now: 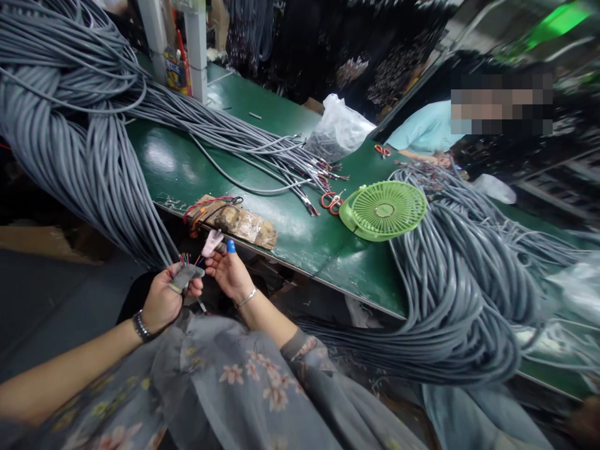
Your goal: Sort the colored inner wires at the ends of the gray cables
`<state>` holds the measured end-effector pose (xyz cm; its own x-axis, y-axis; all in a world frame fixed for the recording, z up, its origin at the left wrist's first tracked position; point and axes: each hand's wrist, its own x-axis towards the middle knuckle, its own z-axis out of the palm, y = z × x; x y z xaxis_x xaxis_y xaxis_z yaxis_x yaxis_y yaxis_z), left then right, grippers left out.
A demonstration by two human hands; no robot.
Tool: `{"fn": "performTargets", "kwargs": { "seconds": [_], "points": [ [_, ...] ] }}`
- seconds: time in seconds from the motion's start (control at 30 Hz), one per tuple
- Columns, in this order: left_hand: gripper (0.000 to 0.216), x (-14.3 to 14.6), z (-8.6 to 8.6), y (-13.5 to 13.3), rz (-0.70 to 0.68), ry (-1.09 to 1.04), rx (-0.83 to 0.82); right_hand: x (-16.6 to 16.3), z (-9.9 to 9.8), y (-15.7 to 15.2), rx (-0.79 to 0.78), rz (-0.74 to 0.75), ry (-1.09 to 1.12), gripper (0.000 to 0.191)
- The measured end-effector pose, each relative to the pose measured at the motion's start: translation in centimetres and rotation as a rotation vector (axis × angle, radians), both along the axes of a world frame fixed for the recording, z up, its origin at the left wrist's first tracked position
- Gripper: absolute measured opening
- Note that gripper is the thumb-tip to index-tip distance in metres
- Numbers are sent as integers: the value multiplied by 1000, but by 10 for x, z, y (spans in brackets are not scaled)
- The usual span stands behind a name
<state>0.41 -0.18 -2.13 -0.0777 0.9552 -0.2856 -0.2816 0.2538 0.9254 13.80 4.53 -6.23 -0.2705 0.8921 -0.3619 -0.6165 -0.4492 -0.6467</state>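
Where the head camera looks down over flowered cloth (244, 387), the left hand (164, 303) sits just below the edge of the green table (187, 162). Its grip is pressed together around the end of a grey cable (187, 275), from which thin coloured wires (184, 258) stick up. Close beside it, the right hand (230, 274) wears a blue cap (231, 247) on one fingertip and has a pale piece (212, 240) at another. Whether that piece is pinched or worn is too small to make out, so its grip cannot be told. Just above the hands a taped wooden block (239, 222) lies at the table edge. Farther back are a green fan (384, 209), orange scissors (330, 201) and a plastic bag (340, 131). Heavy cable bundles (70, 125) drape on both sides, cut off by the frame. A co-worker's light blue sleeve (424, 128) shows across the table, and the background behind is blurred.
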Motion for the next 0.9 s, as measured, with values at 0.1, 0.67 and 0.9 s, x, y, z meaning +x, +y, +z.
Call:
{"fn": "performTargets", "kwargs": {
  "seconds": [0.1, 0.67, 0.9],
  "points": [
    [30, 3, -2, 6, 4, -74, -10, 6, -5, -2, 85, -17, -98, 55],
    [13, -2, -18, 11, -256, 325, 137, 0, 10, -39, 542, 78, -711, 28],
    [24, -10, -10, 9, -422, 118, 17, 8, 9, -30, 361, 18, -549, 30]
  ]
}}
